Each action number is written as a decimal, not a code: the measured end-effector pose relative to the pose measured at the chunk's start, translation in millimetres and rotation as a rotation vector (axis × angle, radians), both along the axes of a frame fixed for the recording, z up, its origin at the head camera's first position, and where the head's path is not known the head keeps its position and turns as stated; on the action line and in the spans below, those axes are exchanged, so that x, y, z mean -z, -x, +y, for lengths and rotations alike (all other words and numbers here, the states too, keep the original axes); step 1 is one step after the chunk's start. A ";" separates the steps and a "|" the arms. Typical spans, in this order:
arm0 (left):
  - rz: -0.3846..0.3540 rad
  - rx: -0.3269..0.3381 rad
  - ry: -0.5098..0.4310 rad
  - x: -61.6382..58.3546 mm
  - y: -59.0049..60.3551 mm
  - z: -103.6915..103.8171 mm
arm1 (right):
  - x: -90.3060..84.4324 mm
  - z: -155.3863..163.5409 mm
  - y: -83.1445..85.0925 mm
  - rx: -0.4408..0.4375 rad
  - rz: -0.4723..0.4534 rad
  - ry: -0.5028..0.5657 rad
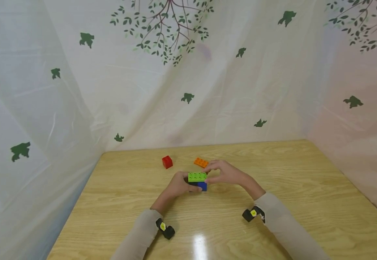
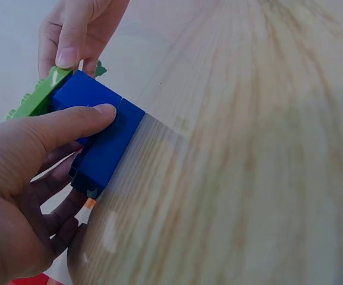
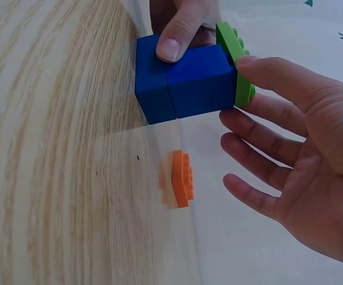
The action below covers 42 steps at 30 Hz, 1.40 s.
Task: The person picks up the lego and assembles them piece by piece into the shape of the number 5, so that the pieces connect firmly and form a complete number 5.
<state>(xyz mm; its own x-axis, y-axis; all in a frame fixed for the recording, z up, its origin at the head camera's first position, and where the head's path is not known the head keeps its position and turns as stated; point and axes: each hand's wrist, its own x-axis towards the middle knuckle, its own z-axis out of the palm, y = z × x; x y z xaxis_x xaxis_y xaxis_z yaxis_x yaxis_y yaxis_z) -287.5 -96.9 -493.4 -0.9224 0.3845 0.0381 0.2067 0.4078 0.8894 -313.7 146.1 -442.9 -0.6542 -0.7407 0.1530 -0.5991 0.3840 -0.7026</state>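
While both hands meet at table (image 1: 273,173) centre, left hand (image 1: 177,186) at 9 o'clock curls thumb and fingers round the blue blocks (image 2: 100,139). Right hand (image 1: 226,173) at 3 o'clock pinches the green plate (image 1: 197,176) on top, other fingers loose. Likely light, rigid, smooth plastic; best held by the side faces. Orange plate (image 1: 201,162) at 12, red cube (image 1: 167,161) at 11.

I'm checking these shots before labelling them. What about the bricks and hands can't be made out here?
- Blue bricks: head view, mostly hidden under the green plate and behind the left hand.
- Red brick: left wrist view, cut off by the bottom edge.
- Right hand: left wrist view, cut off by the top edge.
- Orange plate: head view, too small to count studs.
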 end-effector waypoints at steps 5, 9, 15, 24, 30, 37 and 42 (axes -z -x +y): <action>0.002 -0.005 0.007 -0.4 -0.2 -0.2 | -1.1 -0.7 -0.1 0.001 0.013 -0.008; 0.005 -0.010 0.011 0.3 -0.1 -0.7 | -1.6 -1.5 -0.4 0.008 0.033 -0.014; -0.002 -0.018 0.007 2.5 -0.5 -1.1 | -1.8 -3.2 -2.1 0.007 0.054 -0.020; -0.009 -0.022 -0.005 3.4 -1.4 -0.4 | -1.5 -4.8 -4.3 0.025 0.060 -0.023; -0.007 -0.023 -0.004 3.2 0.0 -0.1 | 1.5 -5.6 -3.3 0.039 0.056 -0.014; -0.010 -0.033 0.007 1.7 0.9 0.4 | 2.1 -6.3 -3.0 0.045 0.067 -0.009; -0.007 -0.026 0.004 2.3 1.4 0.1 | 2.1 -6.9 -3.5 0.045 0.076 -0.011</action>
<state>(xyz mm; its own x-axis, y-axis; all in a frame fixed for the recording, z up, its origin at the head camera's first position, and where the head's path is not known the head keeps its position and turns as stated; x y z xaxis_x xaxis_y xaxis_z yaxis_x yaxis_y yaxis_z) -288.9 -96.8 -495.7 -0.9321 0.3609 0.0306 0.1903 0.4160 0.8892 -310.2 139.2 -444.9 -0.6733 -0.7129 0.1958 -0.6327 0.4186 -0.6516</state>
